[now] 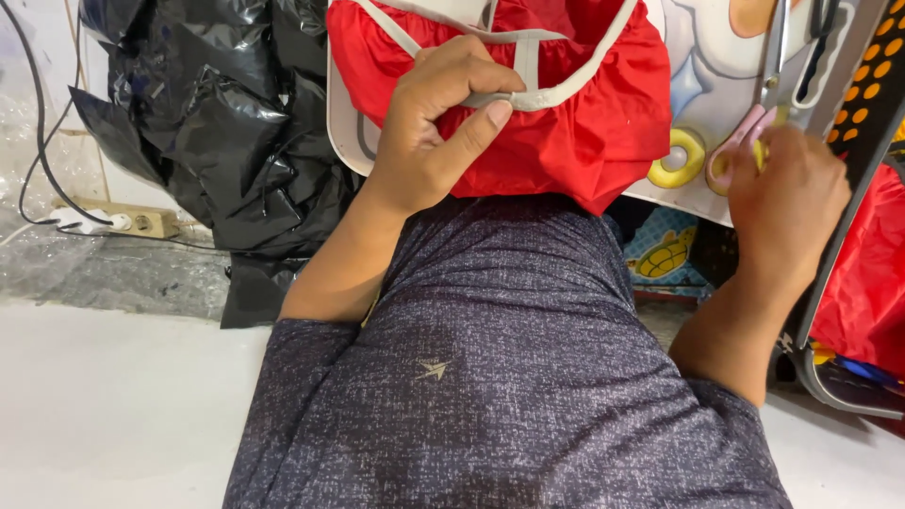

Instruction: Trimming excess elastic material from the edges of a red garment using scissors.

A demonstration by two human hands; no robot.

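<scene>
While I watch head feed, left hand (pixel 434 132) pinches grey strap (pixel 523 94) between thumb and curled fingers, closed tight on it. Strap runs across red fabric (pixel 584 132) bunched at top centre, over white printed board (pixel 702 57). Right hand (pixel 787 193) closed around pink-handled scissors (pixel 768 104), blades pointing up along board at upper right. I see dark grey shirt (pixel 509 358) filling lower middle. Black plastic sheet (pixel 217 123) heaped at upper left, power strip (pixel 132 221) on floor below it.
</scene>
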